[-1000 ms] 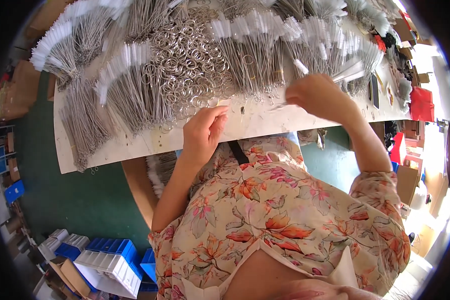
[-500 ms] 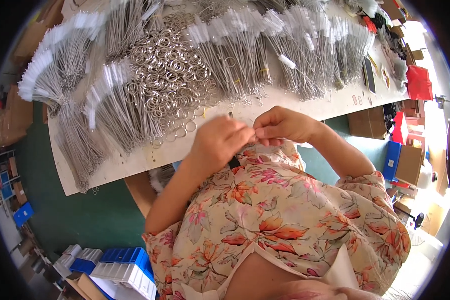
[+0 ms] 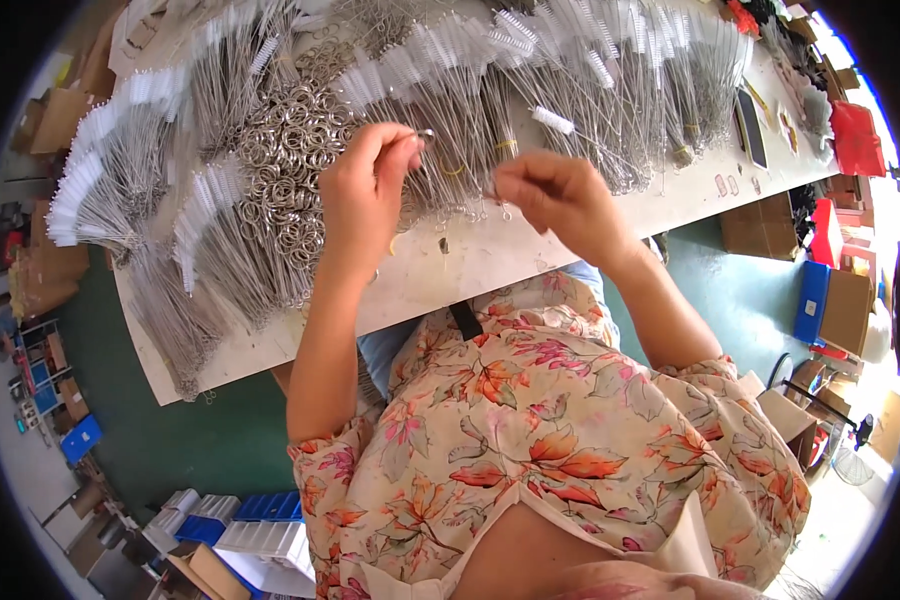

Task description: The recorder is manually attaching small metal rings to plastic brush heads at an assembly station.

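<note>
Above the front of the white worktable, my left hand is raised with thumb and forefinger pinched. A small shiny metal piece, which looks like a metal ring seen edge-on, pokes out from its fingertips. My right hand is closed with the fingers curled, next to the looped wire ends of a bundle of wire-handled brushes. What its fingertips hold is too small to make out. Just left of my left hand lies a heap of metal rings.
More brush bundles with white bristles spread along the left and back of the table. A dark phone-like slab lies to the right. Blue and white bins stand on the floor at lower left, and cardboard boxes at right.
My hands were together near the table's front edge. They have parted and moved farther over the table, the left toward the rings and the right beside the brush ends.
</note>
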`<state>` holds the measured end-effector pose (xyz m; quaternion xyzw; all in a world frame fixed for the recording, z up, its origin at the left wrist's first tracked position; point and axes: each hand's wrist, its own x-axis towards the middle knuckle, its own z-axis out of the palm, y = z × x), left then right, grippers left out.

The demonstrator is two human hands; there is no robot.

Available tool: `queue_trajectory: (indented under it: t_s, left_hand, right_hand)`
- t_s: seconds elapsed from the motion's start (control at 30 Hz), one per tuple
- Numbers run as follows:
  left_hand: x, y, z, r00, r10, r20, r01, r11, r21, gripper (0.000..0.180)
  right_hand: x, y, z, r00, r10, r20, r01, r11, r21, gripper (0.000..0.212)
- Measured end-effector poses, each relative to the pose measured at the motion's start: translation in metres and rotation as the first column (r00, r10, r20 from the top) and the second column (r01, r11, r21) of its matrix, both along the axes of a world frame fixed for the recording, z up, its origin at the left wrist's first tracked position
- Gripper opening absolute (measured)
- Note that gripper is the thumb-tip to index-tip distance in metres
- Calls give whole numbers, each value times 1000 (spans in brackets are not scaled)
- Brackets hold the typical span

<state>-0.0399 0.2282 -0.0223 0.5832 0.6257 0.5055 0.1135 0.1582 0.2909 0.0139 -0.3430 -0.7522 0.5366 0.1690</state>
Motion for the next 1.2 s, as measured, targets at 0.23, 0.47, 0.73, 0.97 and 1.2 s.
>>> queue_trajectory:
  t_s: [0.23,0.47,0.73,0.97,1.2]
  left_hand:
    - [9,-44,21,988,121,99,-119,993,-27,7]
    - [10,-61,16,628,18,778,-96,994,54,10]
    - [7,-75,11,405,-157,901,-56,979,196,13]
    - [-18,-99,49,896,-134,423,88,988,128,27]
    - [-10,-106,53,962,-10,272,-39,984,173,32]
  right_hand:
    - [-50,-11,7,935,80,-345,-178,949,-261,14]
    - [-63,-36,6,925,185,-333,-203,979,-22,9]
    - [-75,-50,2,865,284,-413,-46,866,498,9]
    - [-76,-46,4,833,426,-353,-82,726,682,13]
    - [-77,-42,26,860,255,-443,-279,960,10,11]
